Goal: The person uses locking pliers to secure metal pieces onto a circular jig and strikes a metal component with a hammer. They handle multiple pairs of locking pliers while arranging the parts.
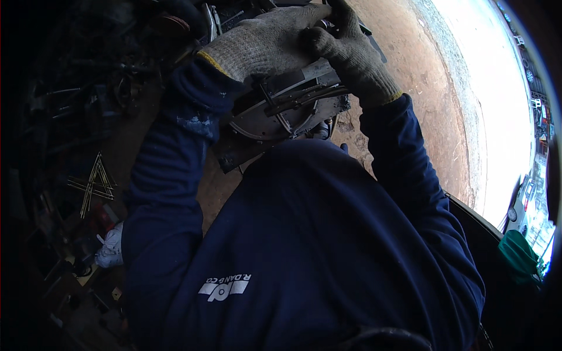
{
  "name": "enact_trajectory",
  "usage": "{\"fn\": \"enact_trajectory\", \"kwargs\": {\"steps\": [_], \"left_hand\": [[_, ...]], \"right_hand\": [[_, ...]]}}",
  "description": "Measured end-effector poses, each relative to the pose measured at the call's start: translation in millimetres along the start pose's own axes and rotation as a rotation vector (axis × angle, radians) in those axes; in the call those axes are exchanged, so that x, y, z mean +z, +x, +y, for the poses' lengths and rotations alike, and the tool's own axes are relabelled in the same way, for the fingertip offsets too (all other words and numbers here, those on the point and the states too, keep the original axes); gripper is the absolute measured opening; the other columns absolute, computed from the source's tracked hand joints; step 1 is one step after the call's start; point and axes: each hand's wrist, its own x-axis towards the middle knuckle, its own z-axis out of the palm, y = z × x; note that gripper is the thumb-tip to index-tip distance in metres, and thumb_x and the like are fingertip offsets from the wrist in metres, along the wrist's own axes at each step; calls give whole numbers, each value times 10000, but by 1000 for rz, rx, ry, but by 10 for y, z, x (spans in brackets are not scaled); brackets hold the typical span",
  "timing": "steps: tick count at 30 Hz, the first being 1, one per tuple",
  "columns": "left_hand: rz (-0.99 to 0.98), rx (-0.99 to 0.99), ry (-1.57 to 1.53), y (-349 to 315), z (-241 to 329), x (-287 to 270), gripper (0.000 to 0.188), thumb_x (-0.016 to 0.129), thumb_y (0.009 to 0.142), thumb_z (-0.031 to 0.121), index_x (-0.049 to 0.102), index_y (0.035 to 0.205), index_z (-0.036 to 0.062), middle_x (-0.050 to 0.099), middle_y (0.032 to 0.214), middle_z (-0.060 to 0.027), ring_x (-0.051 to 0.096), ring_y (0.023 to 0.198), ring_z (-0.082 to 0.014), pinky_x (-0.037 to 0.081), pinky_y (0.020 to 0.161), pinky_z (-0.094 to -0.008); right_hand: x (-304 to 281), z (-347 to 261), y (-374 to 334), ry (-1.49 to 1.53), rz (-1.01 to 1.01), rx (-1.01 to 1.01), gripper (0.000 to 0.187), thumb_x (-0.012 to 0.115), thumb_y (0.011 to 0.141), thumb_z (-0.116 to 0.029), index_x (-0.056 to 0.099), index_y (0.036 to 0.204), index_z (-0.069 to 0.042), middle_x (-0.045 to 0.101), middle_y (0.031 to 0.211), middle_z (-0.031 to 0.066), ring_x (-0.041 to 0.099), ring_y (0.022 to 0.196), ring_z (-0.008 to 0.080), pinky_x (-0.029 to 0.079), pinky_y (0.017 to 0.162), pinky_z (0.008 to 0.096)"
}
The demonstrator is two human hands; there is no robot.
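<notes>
Grey metal makes up the round, flat part with thin curved bars (287, 108), and it sits right in front of the person's chest, above the dark blue shirt. The left hand in a grey knit glove (260, 44) lies flat on top of the metal part, pressing down on its upper left side. The right hand in a grey knit glove (351, 55) curls tight around the part's upper right edge, so both hands touch it, and its long side runs from lower left to upper right.
</notes>
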Motion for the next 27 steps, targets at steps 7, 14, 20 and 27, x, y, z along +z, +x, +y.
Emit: {"fn": "enact_trajectory", "kwargs": {"steps": [7,14,20,27], "left_hand": [[-192,-285,-28,10,110,-171,835,779,903,127,302,1586,76,609,1380,-172,613,1269,-276,530,1085,-373],[-224,-242,138,113,195,-42,579,672,969,458,560,1408,98,661,1310,-132,638,1233,-296,535,1043,-397],[-423,-540,-61,156,340,-92,401,660,992,340,649,1252,35,688,1145,-131,656,1079,-176,552,932,-329],[-336,-372,-144,62,39,4,391,636,1009,391,666,1163,34,668,952,-81,644,877,-148,551,758,-332]], "right_hand": [[268,-45,-111,23,172,68,1278,957,703,-408,150,1599,15,484,1452,232,556,1296,314,483,1086,423],[372,-139,-177,-295,453,140,1012,838,779,-381,316,1538,38,555,1403,260,585,1277,330,499,1054,404],[339,-147,-90,-335,459,156,948,783,778,-341,349,1522,55,575,1378,276,609,1244,334,509,1025,377],[436,-292,-104,-22,381,232,1085,822,814,-290,143,1577,74,626,1260,272,691,1054,286,581,869,367]]}}
